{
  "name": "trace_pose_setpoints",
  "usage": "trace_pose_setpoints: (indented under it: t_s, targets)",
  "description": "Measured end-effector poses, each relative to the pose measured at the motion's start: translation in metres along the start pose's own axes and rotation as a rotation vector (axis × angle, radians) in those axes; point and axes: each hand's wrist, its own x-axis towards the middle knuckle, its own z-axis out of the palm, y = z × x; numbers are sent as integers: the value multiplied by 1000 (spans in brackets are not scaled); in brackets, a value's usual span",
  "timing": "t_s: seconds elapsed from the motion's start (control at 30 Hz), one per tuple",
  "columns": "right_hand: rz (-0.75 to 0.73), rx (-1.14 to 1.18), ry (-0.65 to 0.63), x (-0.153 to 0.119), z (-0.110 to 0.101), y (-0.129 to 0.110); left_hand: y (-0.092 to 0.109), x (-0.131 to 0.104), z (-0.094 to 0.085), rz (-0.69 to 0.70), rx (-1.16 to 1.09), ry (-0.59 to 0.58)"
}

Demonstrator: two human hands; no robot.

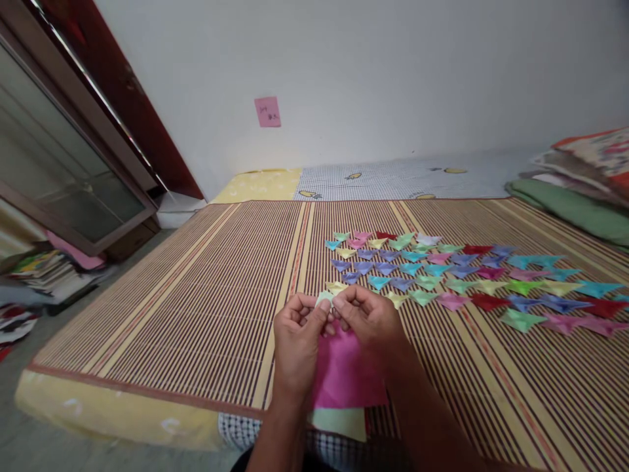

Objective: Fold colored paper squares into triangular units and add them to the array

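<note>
Between my two hands is a small pale green piece of folded paper (324,299). My left hand (299,334) pinches its left side between thumb and forefinger. On its other side, my right hand (368,318) pinches the paper the same way. Just under my hands lies a bright pink paper sheet (348,373), with a pale yellow-green sheet (341,421) showing beneath its near edge. Beyond and to the right, several rows of small folded paper pieces (386,269) in many colours are laid out. The paper's lower part is hidden by my fingers.
A striped bamboo mat (196,295) covers the bed. Folded bedding (574,203) is piled at the far right. A pink note (268,112) is stuck on the white wall. Books (46,270) are stacked on the left, below a glass-panelled cabinet door (63,151).
</note>
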Motion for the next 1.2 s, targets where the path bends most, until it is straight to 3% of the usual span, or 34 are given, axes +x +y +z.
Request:
trace_pose_setpoints:
  t_s: [0.2, 0.37, 0.53, 0.77, 0.93, 1.1, 1.2]
  targets:
    - [-44, -73, 11, -3, 0, -3, 0, 3, -1, -66, 14, -48]
    - [-41, -89, -83, 4, -13, -2, 0, 6, -9, -50, 12, -64]
    - [-29, -132, -135, 3, -15, -3, 1, 3, -5, -63, -52, -103]
    - [-175, -357, 23, -4, -3, -8, 0, 2, 0, -98, -62, -145]
    - [-63, -153, -3, 1, -6, 0, -2, 5, -6, -164, -51, -212]
    - [1, -187, 50, 3, -10, 11, 2, 5, -8, -196, 5, -267]
    - [30, -172, 36, 3, -9, 12, 3, 4, -6, -203, -16, -230]
